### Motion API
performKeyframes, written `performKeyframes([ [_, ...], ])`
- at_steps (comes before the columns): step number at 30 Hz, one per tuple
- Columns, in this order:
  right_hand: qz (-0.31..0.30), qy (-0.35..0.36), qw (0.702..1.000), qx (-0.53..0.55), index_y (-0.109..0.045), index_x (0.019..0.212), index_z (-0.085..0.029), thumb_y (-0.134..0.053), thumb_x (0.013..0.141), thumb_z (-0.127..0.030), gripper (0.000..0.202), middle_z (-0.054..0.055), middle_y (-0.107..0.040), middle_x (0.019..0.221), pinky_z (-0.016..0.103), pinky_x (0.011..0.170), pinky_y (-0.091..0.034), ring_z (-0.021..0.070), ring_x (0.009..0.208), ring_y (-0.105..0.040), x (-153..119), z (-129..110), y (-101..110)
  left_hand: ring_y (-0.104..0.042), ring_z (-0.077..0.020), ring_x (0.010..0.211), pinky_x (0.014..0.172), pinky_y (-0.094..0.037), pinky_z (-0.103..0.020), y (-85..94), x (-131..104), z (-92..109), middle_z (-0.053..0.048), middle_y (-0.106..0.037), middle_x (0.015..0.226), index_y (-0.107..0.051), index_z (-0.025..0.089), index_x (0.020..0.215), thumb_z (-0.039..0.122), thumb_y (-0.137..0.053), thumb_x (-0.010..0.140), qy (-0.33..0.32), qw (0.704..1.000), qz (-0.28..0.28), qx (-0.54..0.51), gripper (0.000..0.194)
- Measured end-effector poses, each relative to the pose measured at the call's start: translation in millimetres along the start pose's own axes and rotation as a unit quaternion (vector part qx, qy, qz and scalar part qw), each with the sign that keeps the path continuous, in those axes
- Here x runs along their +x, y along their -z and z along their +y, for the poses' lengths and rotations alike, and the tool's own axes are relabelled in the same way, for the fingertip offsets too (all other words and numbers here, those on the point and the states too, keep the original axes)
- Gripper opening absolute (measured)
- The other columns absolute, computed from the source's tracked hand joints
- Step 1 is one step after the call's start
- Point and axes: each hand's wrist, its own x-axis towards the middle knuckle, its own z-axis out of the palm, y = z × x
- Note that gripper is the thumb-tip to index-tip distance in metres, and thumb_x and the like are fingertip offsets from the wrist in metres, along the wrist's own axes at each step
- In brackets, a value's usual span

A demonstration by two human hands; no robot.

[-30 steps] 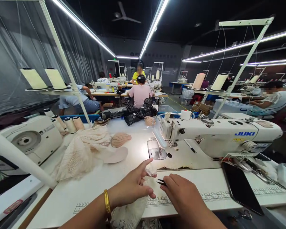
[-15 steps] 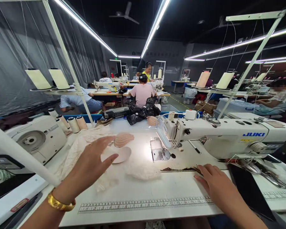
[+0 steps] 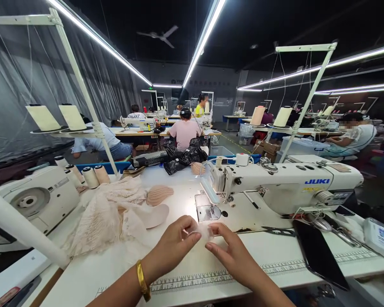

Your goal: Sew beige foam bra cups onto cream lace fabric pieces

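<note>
Since the earlier head view, the left hand (image 3: pixel 179 242) has left the heaped pale cloth (image 3: pixel 104 213) at nine o'clock and the right hand (image 3: pixel 230 249) the snips (image 3: pixel 279 231), now laid aside at three. A blurred whitish piece (image 3: pixel 205 233) sits between their curled fingers, pinch unclear, not yet on the needle plate (image 3: pixel 208 212) at twelve o'clock.
</note>
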Motion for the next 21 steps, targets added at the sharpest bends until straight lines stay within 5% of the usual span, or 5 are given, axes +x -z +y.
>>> performKeyframes([
  [4, 0.002, -0.039, 0.988, 0.151, -0.060, 0.091, -0.024, -0.062, 0.098, -0.052, 0.028, 0.000, -0.057, 0.089, 0.032, 0.082, -0.045, 0.0211, 0.089, -0.056, 3.8, -12.9, -4.1, -0.051, -0.0143, 0.069, 0.063, -0.041, -0.024, 5.6, -16.4, 8.0, 0.003, -0.054, 0.075, -0.048, 0.021, 0.080, 0.054, -0.080, 0.079, 0.067, 0.949, 0.036, -0.304, 0.046],
  [11, 0.040, -0.088, 0.965, 0.243, -0.052, 0.084, -0.024, -0.063, 0.095, -0.064, 0.042, -0.004, -0.049, 0.075, 0.027, 0.069, -0.037, 0.0161, 0.072, -0.045, 3.8, -22.3, -13.3, -0.043, -0.0113, 0.061, 0.058, -0.035, -0.022, -17.9, -24.0, -3.9, 0.006, -0.046, 0.070, -0.038, 0.023, 0.077, 0.055, -0.082, 0.076, 0.090, 0.919, 0.081, -0.374, 0.054],
  [15, 0.024, -0.157, 0.957, 0.242, -0.050, 0.085, -0.025, -0.061, 0.093, -0.069, 0.046, -0.010, -0.040, 0.058, 0.026, 0.057, -0.023, 0.0123, 0.053, -0.029, 16.6, -4.1, -15.1, -0.056, -0.0176, 0.077, 0.067, -0.046, -0.027, -3.7, -15.3, -22.7, 0.001, -0.057, 0.087, -0.051, 0.023, 0.098, 0.052, -0.068, 0.089, 0.039, 0.995, 0.080, -0.047, 0.035],
  [18, 0.032, -0.170, 0.968, 0.179, -0.052, 0.079, -0.024, -0.065, 0.088, -0.066, 0.045, -0.009, -0.042, 0.051, 0.027, 0.059, -0.024, 0.0133, 0.053, -0.033, 29.0, 10.9, -13.9, -0.061, -0.0298, 0.106, 0.092, -0.049, -0.042, 26.7, -0.7, -42.7, -0.012, -0.063, 0.118, -0.056, 0.020, 0.124, 0.033, -0.071, 0.088, 0.014, 0.946, 0.144, 0.291, 0.041],
  [21, 0.039, -0.173, 0.963, 0.203, -0.052, 0.078, -0.024, -0.065, 0.087, -0.064, 0.043, -0.008, -0.048, 0.055, 0.027, 0.060, -0.028, 0.0139, 0.054, -0.041, 36.0, 20.0, -11.5, -0.063, -0.0365, 0.101, 0.094, -0.046, -0.054, 53.0, 15.0, -60.2, -0.015, -0.067, 0.102, -0.066, 0.017, 0.096, 0.007, -0.062, 0.081, 0.011, 0.920, 0.144, 0.363, 0.018],
])
